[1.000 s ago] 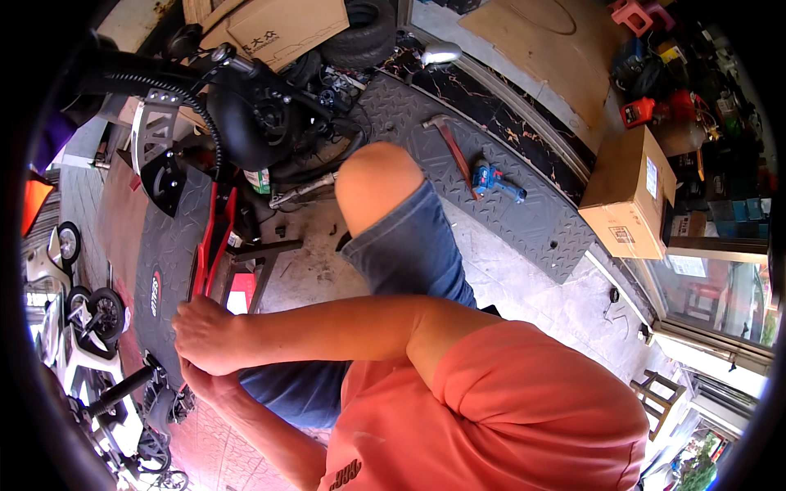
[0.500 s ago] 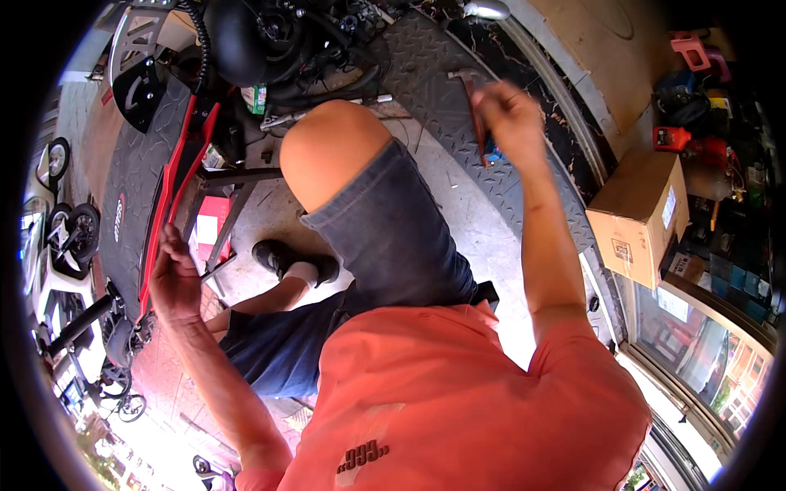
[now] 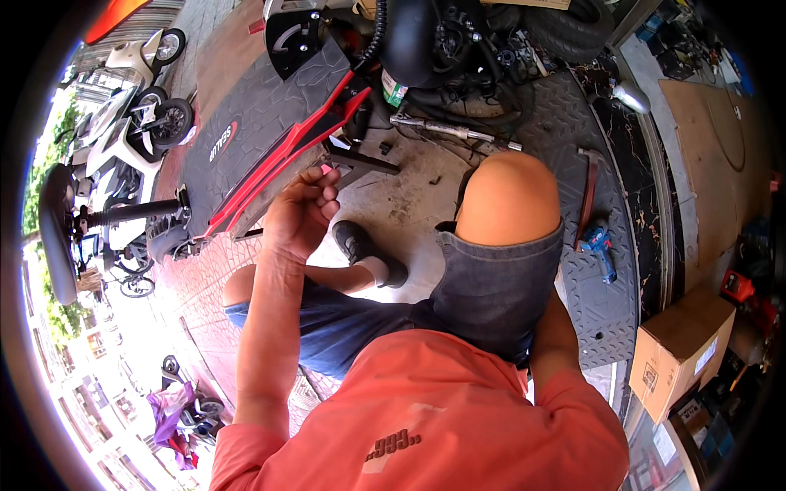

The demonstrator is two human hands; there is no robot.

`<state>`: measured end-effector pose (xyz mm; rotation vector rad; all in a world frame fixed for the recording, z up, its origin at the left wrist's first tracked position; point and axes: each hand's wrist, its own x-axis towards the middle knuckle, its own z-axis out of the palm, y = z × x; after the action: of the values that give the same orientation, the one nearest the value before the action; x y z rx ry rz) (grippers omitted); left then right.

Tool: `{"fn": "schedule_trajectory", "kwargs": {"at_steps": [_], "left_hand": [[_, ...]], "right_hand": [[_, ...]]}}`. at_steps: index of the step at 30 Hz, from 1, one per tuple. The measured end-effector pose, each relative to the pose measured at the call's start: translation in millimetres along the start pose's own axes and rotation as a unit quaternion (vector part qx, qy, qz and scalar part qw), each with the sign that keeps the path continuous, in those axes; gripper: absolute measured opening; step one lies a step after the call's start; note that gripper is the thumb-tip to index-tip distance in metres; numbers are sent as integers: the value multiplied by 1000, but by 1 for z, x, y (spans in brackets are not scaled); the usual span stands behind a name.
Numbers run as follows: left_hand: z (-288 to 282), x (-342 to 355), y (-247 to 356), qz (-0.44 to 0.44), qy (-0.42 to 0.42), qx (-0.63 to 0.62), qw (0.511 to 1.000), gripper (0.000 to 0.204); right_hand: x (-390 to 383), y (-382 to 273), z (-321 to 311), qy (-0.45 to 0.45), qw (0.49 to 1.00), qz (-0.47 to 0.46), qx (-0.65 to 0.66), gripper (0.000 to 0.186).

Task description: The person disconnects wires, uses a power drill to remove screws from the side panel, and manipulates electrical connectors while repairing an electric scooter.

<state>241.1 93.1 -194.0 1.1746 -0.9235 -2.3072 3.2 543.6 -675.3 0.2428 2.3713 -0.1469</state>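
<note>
My left hand [image 3: 300, 214] is raised beside the red side trim [image 3: 277, 155] of an electric scooter with a black textured deck [image 3: 246, 114]. Its fingers curl inward; whatever they hold, if anything, is hidden. My right forearm [image 3: 555, 337] runs down behind my bent right knee, and the hand itself is out of sight. Beyond that knee, a hammer [image 3: 587, 192] with a reddish-brown handle lies on the dark tread-patterned ramp [image 3: 565, 114]. A blue power tool [image 3: 600, 252] rests by the end of its handle.
A dark metal bar [image 3: 364, 160] juts out by the scooter. Black machine parts and hoses [image 3: 467, 98] crowd the far side, with a silver rod [image 3: 458, 131] in front. A cardboard box [image 3: 684, 348] stands at the right. Parked two-wheelers [image 3: 131, 139] line the left.
My view has swung left. My right hand has drawn back from beside the hammer and gone behind my leg. My left hand has risen along the red trim, its fingers now more curled.
</note>
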Motion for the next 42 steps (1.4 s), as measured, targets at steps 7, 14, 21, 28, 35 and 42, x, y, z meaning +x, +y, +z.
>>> {"fn": "schedule_trajectory", "kwargs": {"at_steps": [7, 14, 21, 28, 35, 42], "left_hand": [[29, 13, -23, -65, -31, 31, 997, 24], [47, 21, -24, -41, 11, 146, 988, 30], [60, 16, 13, -1, -160, 106, 982, 36], [95, -23, 25, 13, -243, 76, 967, 40], [84, -62, 13, 31, -258, 77, 963, 33], [108, -75, 0, 76, -192, 37, 978, 35]], "right_hand": [[-35, 3, -76, -17, 984, -26, 173, 27], [-134, -72, -262, 59, 782, -196, 588, 19], [-291, -116, -417, 78, 586, -566, 576, 14], [-425, -175, -352, 72, 537, -661, 519, 13], [-443, -209, -292, 96, 631, -610, 469, 11], [-446, -215, -304, 18, 600, -626, 498, 15]]}}
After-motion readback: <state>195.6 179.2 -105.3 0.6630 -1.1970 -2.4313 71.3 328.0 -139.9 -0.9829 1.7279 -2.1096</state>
